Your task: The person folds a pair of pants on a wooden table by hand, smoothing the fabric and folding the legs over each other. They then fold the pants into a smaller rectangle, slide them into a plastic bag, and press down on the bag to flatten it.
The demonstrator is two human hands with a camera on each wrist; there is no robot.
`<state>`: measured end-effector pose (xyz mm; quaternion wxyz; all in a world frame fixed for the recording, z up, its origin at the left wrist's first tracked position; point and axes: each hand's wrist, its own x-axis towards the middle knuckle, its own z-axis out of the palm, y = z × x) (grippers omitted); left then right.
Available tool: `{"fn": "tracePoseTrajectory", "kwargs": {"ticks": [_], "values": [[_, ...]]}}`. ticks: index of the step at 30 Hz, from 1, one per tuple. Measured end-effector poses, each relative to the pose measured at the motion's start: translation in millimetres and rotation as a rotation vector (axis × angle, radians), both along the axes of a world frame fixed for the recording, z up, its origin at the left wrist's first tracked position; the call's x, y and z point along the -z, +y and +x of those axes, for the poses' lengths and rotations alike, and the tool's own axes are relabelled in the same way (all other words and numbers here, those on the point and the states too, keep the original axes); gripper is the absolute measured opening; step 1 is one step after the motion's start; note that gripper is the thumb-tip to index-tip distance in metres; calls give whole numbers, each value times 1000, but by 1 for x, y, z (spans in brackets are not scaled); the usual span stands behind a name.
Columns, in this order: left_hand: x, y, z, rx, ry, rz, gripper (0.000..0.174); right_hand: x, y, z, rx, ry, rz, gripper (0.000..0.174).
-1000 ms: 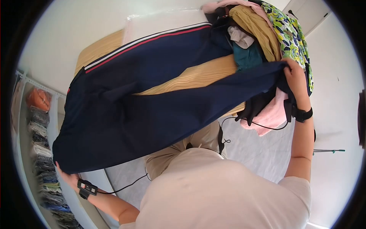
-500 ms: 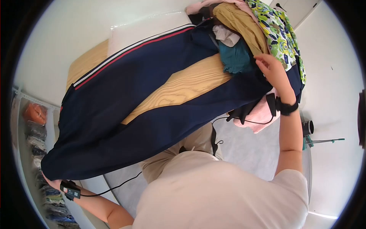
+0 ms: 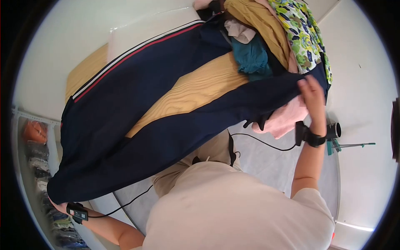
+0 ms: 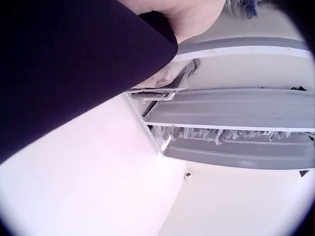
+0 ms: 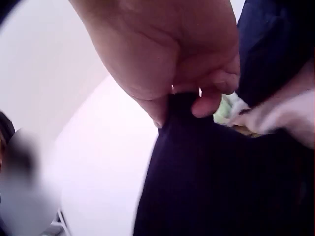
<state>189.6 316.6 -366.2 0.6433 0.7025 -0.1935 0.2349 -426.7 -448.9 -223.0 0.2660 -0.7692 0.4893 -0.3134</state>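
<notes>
Navy sweatpants [image 3: 133, 83] with a white and red side stripe are stretched out over a wooden table [image 3: 196, 89], legs spread apart. At the waist end, low on the left, my left hand [image 3: 60, 206] grips the fabric; most of its fingers are hidden under the cloth in the head view. In the left wrist view the dark cloth folds into that hand [image 4: 187, 17]. My right hand [image 3: 313, 96] holds the nearer leg at its hem end. The right wrist view shows the thumb and fingers of this hand [image 5: 157, 44] pinching the cloth's edge.
A clothes pile lies at the table's right end: teal cloth [image 3: 252, 58], tan cloth [image 3: 268, 29], floral cloth [image 3: 298, 37] and pink cloth [image 3: 287, 118]. Clear plastic [image 3: 141, 33] lies behind the pants. Shelves with bagged items [image 3: 35, 131] stand left. A cable [image 3: 262, 141] hangs near my right wrist.
My right hand lifted off the nearer leg's hem half a second ago with looser fingers, and now pinches it, the hem end raised. My left hand has kept its hold at the waist.
</notes>
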Motion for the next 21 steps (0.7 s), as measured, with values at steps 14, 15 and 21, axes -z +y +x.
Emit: {"fn": "tracePoseTrajectory", "kwargs": {"ticks": [14, 15, 21], "values": [[37, 19, -8, -189, 325, 29, 47, -26, -67, 32, -144, -768, 219, 38], [46, 28, -6, -151, 420, -86, 57, -19, -50, 45, -208, -761, 272, 46], [26, -45, -70, -293, 406, -204, 59, 36, 23, 95, -382, 353, -623, 74]]}}
